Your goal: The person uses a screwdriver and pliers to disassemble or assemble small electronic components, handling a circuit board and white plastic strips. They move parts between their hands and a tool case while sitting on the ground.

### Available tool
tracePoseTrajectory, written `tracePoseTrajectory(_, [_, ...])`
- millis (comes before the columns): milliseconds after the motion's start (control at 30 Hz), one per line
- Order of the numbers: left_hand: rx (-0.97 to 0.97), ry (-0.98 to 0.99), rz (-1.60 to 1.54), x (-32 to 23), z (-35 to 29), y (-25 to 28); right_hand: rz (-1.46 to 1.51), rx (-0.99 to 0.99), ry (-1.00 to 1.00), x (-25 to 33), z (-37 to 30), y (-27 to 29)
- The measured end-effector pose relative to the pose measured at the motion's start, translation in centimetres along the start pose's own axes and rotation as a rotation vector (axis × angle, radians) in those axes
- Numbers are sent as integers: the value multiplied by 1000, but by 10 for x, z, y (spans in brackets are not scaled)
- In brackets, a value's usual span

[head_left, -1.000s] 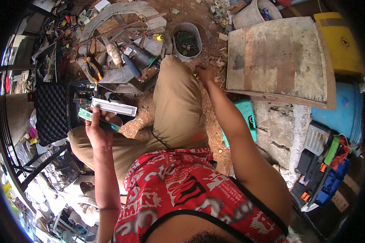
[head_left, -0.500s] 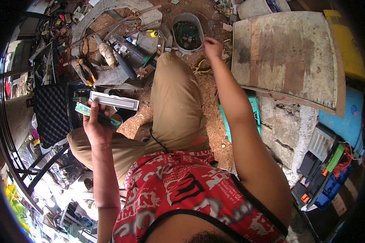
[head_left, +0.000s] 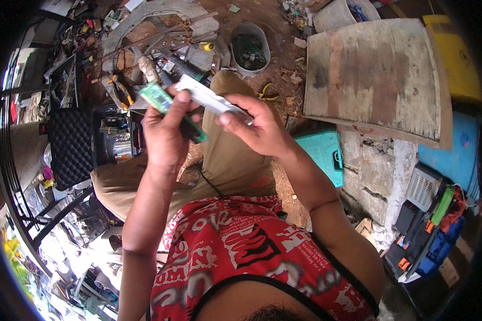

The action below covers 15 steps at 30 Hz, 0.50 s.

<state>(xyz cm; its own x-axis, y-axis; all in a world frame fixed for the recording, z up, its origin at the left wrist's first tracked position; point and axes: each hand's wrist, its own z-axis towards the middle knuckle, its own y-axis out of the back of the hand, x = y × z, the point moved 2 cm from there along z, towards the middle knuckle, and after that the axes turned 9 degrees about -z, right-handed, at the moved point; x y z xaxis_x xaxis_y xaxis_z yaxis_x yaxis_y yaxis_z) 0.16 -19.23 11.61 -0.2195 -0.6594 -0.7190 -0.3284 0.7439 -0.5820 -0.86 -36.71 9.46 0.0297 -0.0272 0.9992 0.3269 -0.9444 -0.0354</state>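
Note:
My left hand [head_left: 166, 134] is closed around a narrow green circuit board [head_left: 156, 96], its thumb lying across the top. The board's lower end sticks out below the fingers. Just beyond it is a long, flat, silver-white metal casing [head_left: 203, 97], slanting down to the right over my knee. My right hand [head_left: 260, 125] pinches the casing's right end between thumb and fingers. Whether my left fingers also grip the casing's other end is hidden behind the thumb and board.
Beyond my knee stands an oval metal tub [head_left: 250, 48] holding dark green pieces. Yellow-handled pliers [head_left: 268, 92] and orange-handled pliers [head_left: 120, 92] lie on the ground. A wooden board [head_left: 377, 80] is at right, a teal case [head_left: 321, 155] beneath my right arm, a foam-lined case [head_left: 72, 150] at left.
My right hand has come back from beside the tub and taken hold of the casing. My left hand has moved up and right with the circuit board, toward the middle.

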Motion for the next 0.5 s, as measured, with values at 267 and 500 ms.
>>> tracePoseTrajectory(267, [-25,89,-55,14,3,17,34,82,-161,-3,2,-1])
tracePoseTrajectory(500, [189,198,-538,-3,-2,54,277,-26,-167,-10,13,-19])
